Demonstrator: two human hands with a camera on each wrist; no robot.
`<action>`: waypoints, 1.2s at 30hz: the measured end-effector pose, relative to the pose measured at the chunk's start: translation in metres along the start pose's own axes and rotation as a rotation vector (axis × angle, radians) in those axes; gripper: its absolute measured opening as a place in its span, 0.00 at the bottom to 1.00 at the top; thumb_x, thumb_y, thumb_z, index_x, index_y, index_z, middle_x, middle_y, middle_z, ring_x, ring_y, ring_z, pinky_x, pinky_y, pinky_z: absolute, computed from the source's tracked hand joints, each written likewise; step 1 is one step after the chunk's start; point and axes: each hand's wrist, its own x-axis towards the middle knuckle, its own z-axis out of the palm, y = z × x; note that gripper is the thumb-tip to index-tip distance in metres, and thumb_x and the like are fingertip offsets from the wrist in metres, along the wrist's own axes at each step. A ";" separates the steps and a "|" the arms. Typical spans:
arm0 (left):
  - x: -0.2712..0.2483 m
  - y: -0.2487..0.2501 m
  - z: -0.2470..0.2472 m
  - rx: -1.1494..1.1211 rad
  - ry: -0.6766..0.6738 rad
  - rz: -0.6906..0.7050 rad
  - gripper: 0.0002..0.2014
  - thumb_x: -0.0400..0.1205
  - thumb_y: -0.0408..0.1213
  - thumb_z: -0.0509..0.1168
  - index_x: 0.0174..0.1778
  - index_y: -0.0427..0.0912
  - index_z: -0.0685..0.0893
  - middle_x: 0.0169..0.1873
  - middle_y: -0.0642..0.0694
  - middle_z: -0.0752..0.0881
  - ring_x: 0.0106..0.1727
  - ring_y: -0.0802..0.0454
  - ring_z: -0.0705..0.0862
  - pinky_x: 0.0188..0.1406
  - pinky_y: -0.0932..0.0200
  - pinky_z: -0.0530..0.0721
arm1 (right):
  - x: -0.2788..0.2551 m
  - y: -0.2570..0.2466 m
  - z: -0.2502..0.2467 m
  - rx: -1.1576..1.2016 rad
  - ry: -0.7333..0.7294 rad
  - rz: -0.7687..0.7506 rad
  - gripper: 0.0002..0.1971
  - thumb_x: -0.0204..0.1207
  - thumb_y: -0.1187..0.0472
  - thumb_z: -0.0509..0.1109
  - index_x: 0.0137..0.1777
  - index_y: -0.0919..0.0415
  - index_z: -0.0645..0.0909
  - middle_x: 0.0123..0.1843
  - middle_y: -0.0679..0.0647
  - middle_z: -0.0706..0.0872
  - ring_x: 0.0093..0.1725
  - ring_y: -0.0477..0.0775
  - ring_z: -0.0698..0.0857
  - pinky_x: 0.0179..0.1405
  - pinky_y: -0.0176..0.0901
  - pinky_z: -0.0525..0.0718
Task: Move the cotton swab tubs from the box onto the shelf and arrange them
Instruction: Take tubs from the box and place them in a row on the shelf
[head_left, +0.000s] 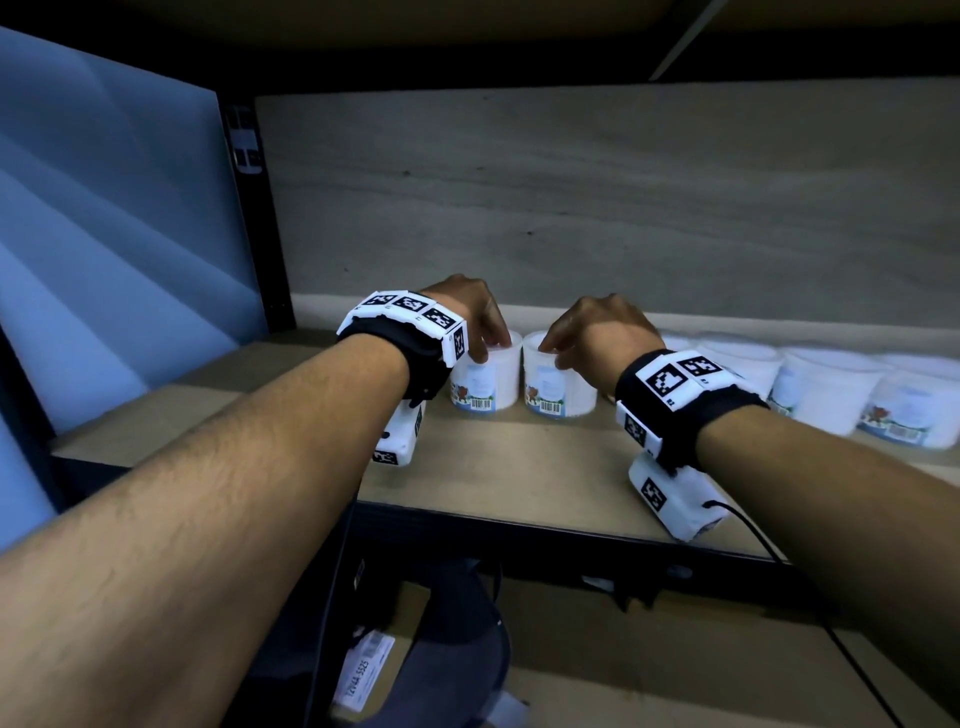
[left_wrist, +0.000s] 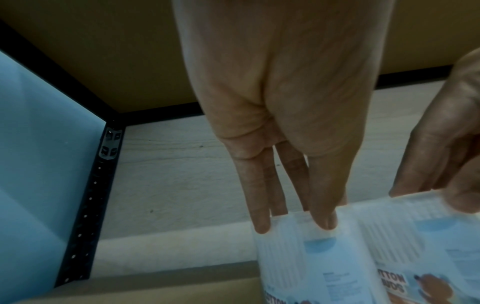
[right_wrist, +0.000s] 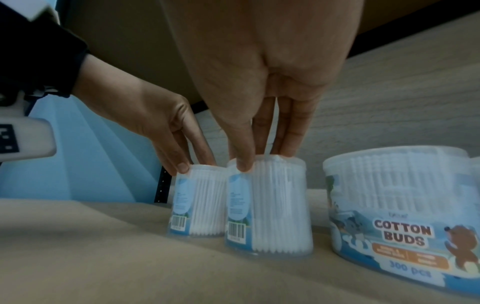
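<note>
Two small clear cotton swab tubs stand side by side on the shelf board. My left hand pinches the lid rim of the left tub, thumb in front and fingers behind. My right hand grips the top of the right tub the same way. The left wrist view shows my left hand on the left tub, with the right tub beside it. In the right wrist view my right hand holds the right tub, next to the left tub.
Wider cotton bud tubs stand in a row to the right along the back wall, the nearest close to my right hand. A black upright post and a blue panel bound the left. Labelled cardboard lies below the shelf's black front edge.
</note>
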 end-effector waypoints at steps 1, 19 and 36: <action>0.001 0.000 0.001 -0.005 0.002 -0.002 0.21 0.74 0.27 0.77 0.61 0.49 0.91 0.58 0.49 0.91 0.49 0.57 0.84 0.48 0.68 0.75 | 0.001 0.000 0.000 -0.001 -0.005 0.004 0.15 0.67 0.66 0.79 0.48 0.44 0.91 0.53 0.48 0.91 0.55 0.54 0.89 0.59 0.47 0.86; 0.026 -0.007 0.011 -0.015 0.024 0.015 0.21 0.73 0.25 0.76 0.59 0.51 0.92 0.57 0.49 0.91 0.57 0.52 0.88 0.48 0.67 0.75 | 0.018 0.006 0.002 -0.094 -0.048 0.003 0.20 0.72 0.69 0.72 0.57 0.43 0.90 0.63 0.49 0.89 0.62 0.57 0.86 0.61 0.42 0.83; 0.006 0.008 0.016 0.107 -0.010 -0.040 0.31 0.77 0.45 0.76 0.78 0.53 0.77 0.75 0.53 0.77 0.72 0.51 0.78 0.54 0.66 0.68 | -0.004 0.007 -0.003 -0.062 -0.164 -0.004 0.27 0.79 0.68 0.63 0.74 0.44 0.78 0.79 0.48 0.73 0.76 0.54 0.74 0.73 0.43 0.75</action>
